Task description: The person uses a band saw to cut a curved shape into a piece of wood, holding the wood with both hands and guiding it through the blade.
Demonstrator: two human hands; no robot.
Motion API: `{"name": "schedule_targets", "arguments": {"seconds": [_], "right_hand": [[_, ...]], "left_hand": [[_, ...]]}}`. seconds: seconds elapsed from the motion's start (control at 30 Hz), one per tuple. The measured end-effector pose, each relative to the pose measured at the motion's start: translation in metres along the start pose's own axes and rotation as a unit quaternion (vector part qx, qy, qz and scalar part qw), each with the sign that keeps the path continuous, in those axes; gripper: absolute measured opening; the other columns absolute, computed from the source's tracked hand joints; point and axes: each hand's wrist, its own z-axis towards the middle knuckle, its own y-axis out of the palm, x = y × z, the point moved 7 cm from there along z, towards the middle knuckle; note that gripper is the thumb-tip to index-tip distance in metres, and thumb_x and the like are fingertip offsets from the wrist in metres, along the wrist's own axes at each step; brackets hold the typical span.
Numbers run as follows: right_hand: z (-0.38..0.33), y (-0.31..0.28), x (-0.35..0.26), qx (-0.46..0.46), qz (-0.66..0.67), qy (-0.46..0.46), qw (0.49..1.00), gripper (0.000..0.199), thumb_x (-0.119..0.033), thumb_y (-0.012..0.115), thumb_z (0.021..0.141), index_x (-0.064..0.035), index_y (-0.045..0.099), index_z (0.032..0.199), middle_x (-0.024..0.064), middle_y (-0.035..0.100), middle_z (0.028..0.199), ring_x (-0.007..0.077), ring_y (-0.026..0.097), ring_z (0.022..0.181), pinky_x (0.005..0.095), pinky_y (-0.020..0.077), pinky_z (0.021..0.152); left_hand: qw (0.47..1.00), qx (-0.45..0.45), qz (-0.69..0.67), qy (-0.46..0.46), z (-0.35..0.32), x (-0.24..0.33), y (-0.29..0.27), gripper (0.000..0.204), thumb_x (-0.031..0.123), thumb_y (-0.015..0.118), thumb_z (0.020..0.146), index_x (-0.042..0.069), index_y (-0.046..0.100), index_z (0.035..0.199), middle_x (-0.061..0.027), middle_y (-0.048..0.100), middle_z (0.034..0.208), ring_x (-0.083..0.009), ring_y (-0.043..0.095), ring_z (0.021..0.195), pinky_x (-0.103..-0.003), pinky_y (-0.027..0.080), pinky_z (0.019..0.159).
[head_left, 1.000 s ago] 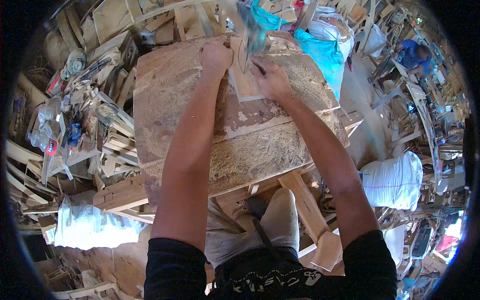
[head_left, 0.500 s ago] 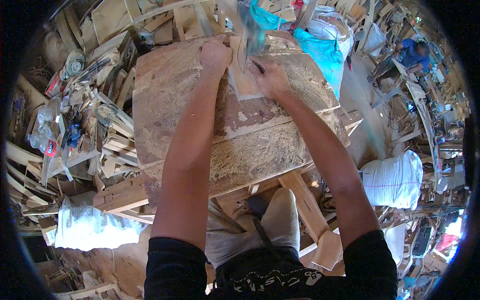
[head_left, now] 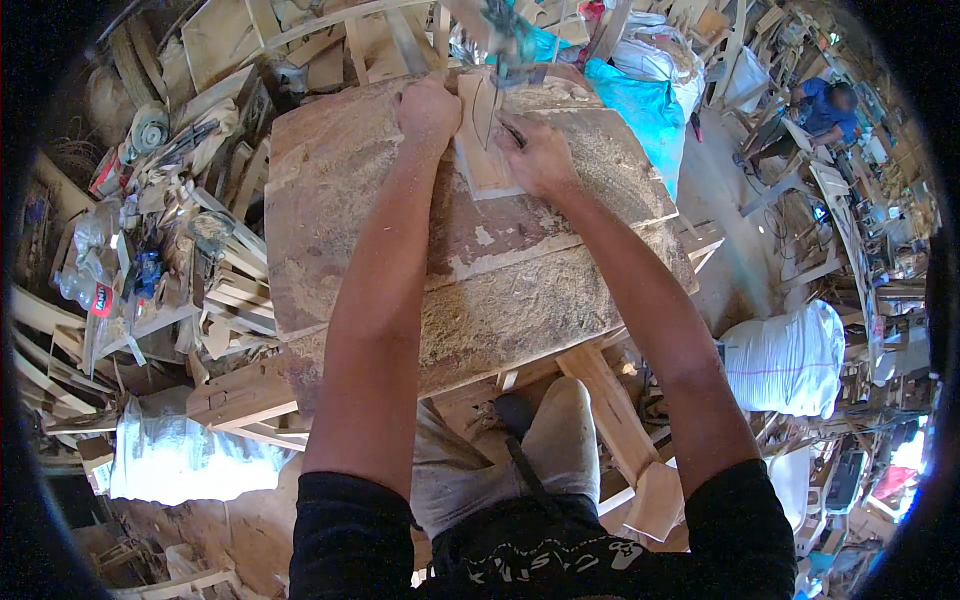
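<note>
A pale wooden board with a curved dark line drawn on it lies flat on a worn, sawdust-covered worktable. My left hand is closed at the board's left edge, fingertips hidden. On the opposite edge, my right hand grips the board with bent fingers. A dark slim thing shows between its thumb and fingers; its kind is unclear. Just beyond the right hand, a teal-grey machine part hangs over the board's far end, looking blurred. What lies under it is hard to make out.
Wood offcuts and a plastic bottle crowd the left side. Teal sacks stand beyond the table's right corner. A white sack sits at the right. Farther back, another person in blue bends beside a bench.
Both hands and the board stay nearly in place, with only a very slight leftward shift in the picture. The grip looks the same.
</note>
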Motion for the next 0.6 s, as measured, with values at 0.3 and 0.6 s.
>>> {"name": "schedule_targets", "arguments": {"seconds": [0.3,0.6], "right_hand": [[0.004,0.003,0.0009,-0.002,-0.013,0.003,1.0,0.047,-0.044,0.061,0.098,-0.0154,0.068,0.134,0.0225,0.07,0.123,0.0429,0.068,0.112,0.0501,0.0523,0.101],[0.0049,0.0018,-0.0039,-0.015,-0.006,0.006,1.0,0.043,-0.04,0.063,0.097,-0.0163,0.069,0.133,0.022,0.071,0.122,0.0413,0.068,0.112,0.0481,0.0533,0.101]], "left_hand": [[1.0,0.029,0.004,-0.004,0.005,-0.0026,0.0025,0.038,0.021,0.06,0.086,-0.003,0.073,0.113,-0.0246,0.073,0.117,-0.0361,0.069,0.116,-0.05,0.044,0.113],[0.999,0.036,-0.009,-0.012,0.0073,-0.0055,0.0032,0.039,0.02,0.059,0.087,-0.004,0.071,0.115,-0.0246,0.072,0.119,-0.036,0.067,0.119,-0.051,0.042,0.113]]}}
